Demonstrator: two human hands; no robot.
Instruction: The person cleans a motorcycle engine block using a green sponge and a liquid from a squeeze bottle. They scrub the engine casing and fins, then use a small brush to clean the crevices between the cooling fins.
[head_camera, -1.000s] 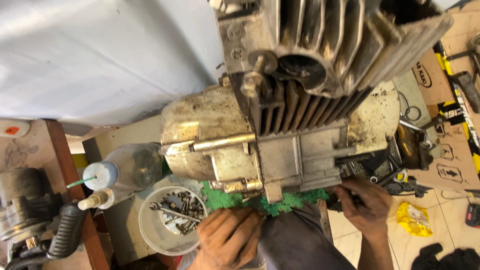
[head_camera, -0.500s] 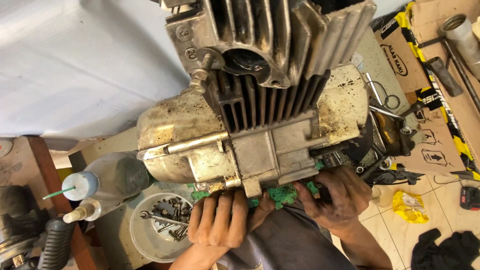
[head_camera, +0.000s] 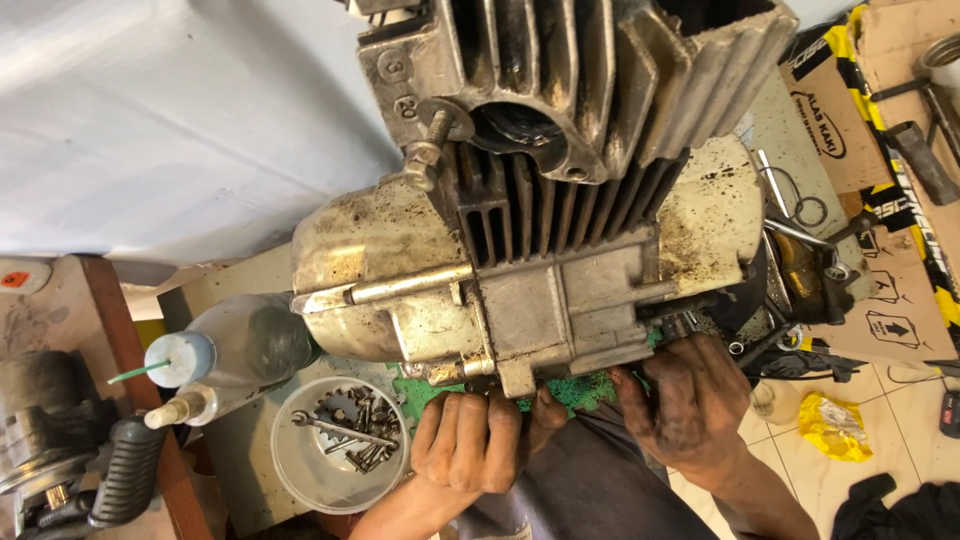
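Both our hands now grip the engine's near edge.
Since a second ago, our left hand (head_camera: 475, 445) and right hand (head_camera: 690, 405) have closed their fingers on the engine (head_camera: 520, 290), beside the parts bowl (head_camera: 295, 470).

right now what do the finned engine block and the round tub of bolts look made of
Grimy finned engine block: cast metal, probably aluminium, dull grey with oily stains and rough cast surfaces. Round translucent white tub: seemingly thin plastic, since the contents show through its cloudy wall.

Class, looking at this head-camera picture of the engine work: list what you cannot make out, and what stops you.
Head view only:
- Fingertips of the left hand: tucked under the engine.
- Right hand grip: its fingers end beneath the casing.
- Small parts in the white bowl: too small and heaped to sort.
- Engine top: cut off by the upper edge.
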